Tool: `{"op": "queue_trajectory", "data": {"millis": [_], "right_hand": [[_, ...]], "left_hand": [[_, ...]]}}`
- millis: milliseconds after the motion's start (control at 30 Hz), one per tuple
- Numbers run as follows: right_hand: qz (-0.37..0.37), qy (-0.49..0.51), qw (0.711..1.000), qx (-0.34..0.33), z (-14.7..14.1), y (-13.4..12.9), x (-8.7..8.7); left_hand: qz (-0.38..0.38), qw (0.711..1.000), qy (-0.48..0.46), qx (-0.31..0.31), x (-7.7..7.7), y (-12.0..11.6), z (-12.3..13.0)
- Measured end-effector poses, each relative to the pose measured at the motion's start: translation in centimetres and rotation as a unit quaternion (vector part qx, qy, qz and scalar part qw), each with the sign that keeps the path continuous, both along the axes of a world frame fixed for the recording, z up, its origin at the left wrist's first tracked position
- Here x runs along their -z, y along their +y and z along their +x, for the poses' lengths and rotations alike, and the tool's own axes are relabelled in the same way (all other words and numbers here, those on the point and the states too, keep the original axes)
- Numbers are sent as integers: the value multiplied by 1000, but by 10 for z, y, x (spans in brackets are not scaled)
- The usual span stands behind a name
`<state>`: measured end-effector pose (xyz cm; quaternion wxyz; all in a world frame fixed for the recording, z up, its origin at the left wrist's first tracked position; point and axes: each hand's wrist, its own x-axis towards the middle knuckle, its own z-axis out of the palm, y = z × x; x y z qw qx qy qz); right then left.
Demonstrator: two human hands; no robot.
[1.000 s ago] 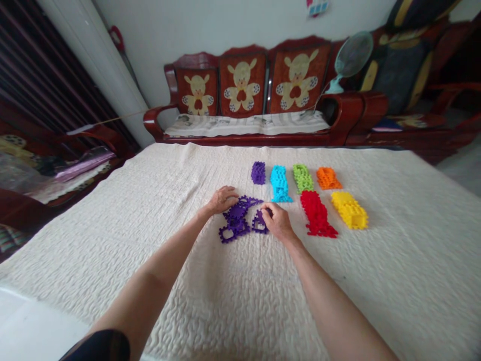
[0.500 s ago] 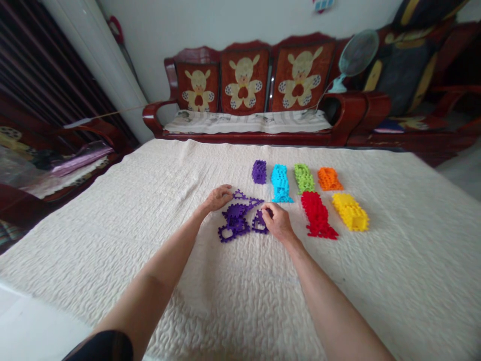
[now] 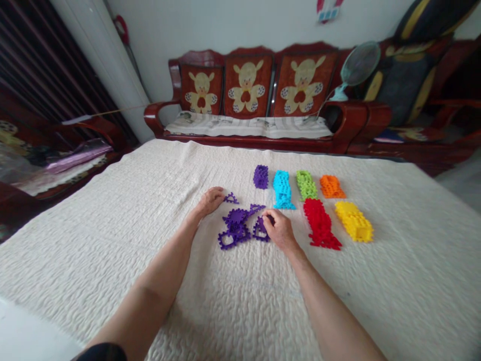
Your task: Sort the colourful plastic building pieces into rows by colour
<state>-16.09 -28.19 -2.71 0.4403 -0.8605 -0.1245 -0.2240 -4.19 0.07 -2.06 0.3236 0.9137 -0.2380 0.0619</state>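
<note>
My left hand (image 3: 211, 200) has its fingers at a small purple triangular toothed building piece (image 3: 231, 199), seemingly gripping its left edge; the thumb is hard to see. My right hand (image 3: 280, 229) is closed, thumb and fingers pinching a purple toothed building piece with an opening in it (image 3: 259, 231), part of which the fingers cover. Between the hands lies a loose pile of purple toothed pieces (image 3: 236, 225), some flat and some overlapping. Another purple triangular piece (image 3: 257, 207) touches or nearly touches the pile's upper right.
Beyond the hands stand stacks of the same pieces: purple (image 3: 260, 176), light blue (image 3: 282, 189), green (image 3: 306, 185), orange (image 3: 331, 186), red (image 3: 320, 224) and yellow (image 3: 354, 221). All rest on a cream quilted cover (image 3: 150, 185). A wooden sofa (image 3: 248, 141) stands behind.
My left hand has moved left, and the purple triangular piece has shifted left with it, away from the pile. My right hand stays at its piece. The view has tilted slightly.
</note>
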Motion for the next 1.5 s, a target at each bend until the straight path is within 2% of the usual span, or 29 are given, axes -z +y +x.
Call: {"op": "queue_trajectory", "data": {"millis": [133, 300, 400, 500, 633, 767, 933, 1033, 1133, 1233, 1300, 1433, 1500], "right_hand": [[0, -3, 1000, -12, -3, 1, -5], [11, 8, 1000, -16, -6, 2, -9], [12, 11, 1000, -18, -6, 2, -9], [10, 9, 1000, -20, -6, 2, -8], [6, 9, 1000, -23, -6, 2, -9], [-13, -28, 999, -44, -10, 7, -13], [-104, -80, 987, -91, -21, 25, -23], [-139, -60, 987, -59, -16, 28, -24], [-157, -23, 987, -18, 3, 24, -24], [-181, 10, 983, -30, 18, 23, -31], [-185, 15, 980, -67, 18, 27, -38], [-205, 32, 962, -177, -2, 42, -49], [-231, 46, 953, -189, -12, 49, -49]], "left_hand": [[-5, 999, -1, 50, 1, -1, 0], [-57, 998, -5, 33, -1, -6, -8], [-60, 995, -23, 76, -6, -14, -14], [-58, 993, 17, 100, -11, -21, -19], [-93, 991, 86, 31, -8, -24, -23], [-106, 993, 27, -47, -1, -20, -18], [14, 988, -85, -126, 4, 5, -4], [68, 976, -113, -174, 6, 20, 1], [80, 966, -105, -224, 9, 26, 4], [78, 966, -96, -227, 11, 25, 5], [72, 969, -89, -219, 11, 24, 5], [58, 970, -77, -222, 11, 25, 5], [59, 970, -74, -225, 11, 25, 5]]}}
